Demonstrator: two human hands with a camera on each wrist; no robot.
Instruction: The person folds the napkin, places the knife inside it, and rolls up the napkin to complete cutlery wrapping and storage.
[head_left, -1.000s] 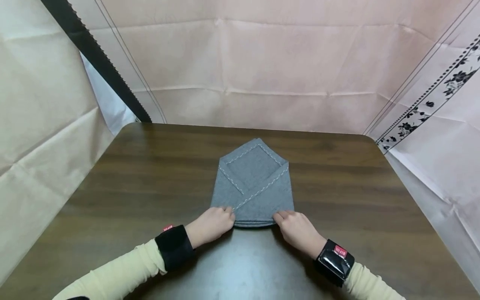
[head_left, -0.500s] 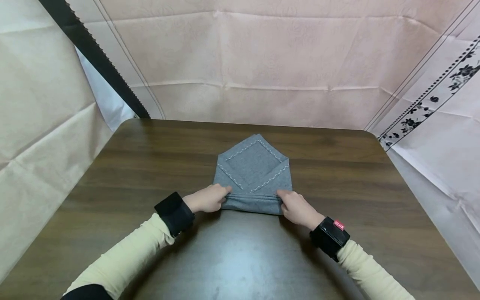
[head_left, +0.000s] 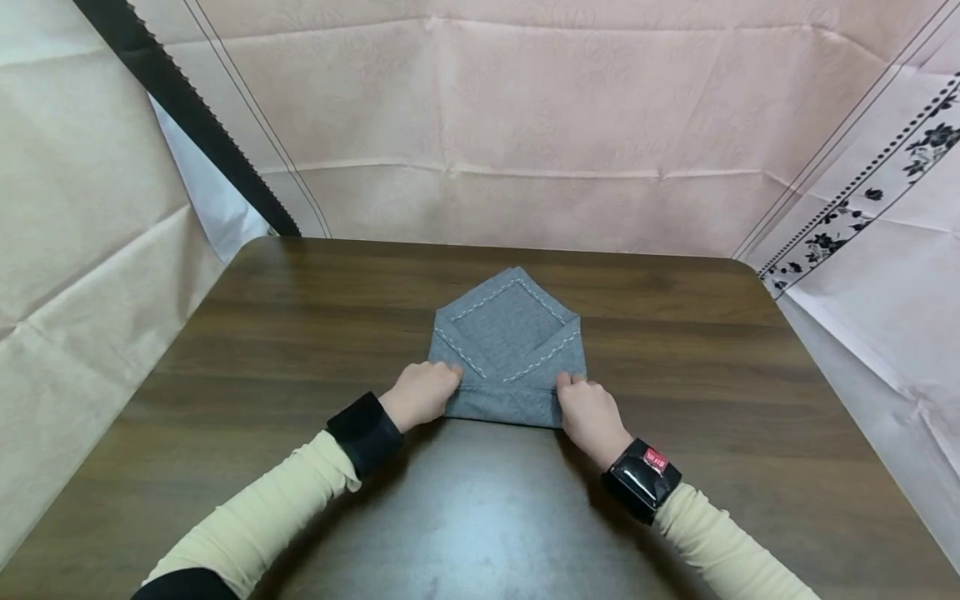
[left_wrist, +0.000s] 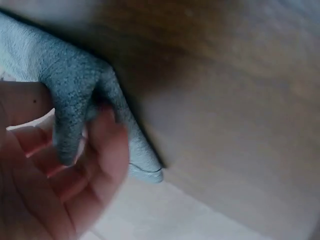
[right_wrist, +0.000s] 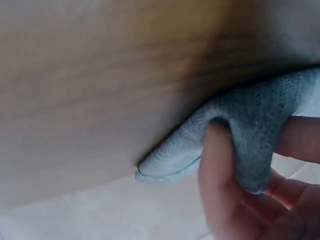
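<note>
A grey-blue cloth (head_left: pixel 510 333) with white dashed stitching lies folded on the table, its far end coming to a blunt point. Its near part is turned up into a flat band. At the left end of that band, my left hand (head_left: pixel 422 393) grips the fabric; the left wrist view shows a fold of cloth (left_wrist: pixel 75 95) pinched between thumb and fingers. My right hand (head_left: pixel 592 417) grips the band's right end, with a fold (right_wrist: pixel 255 140) between thumb and fingers in the right wrist view. The cloth's underside is hidden.
The brown wooden table (head_left: pixel 300 333) has rounded far corners. Behind it hangs a pale pink sheet (head_left: pixel 562 108), with a cream sheet (head_left: pixel 90 233) at left and a white flower-bordered one (head_left: pixel 885 292) at right.
Both hands have moved away from me, turning the cloth's near edge up and over. The cloth is now shorter, with a band along its near side.
</note>
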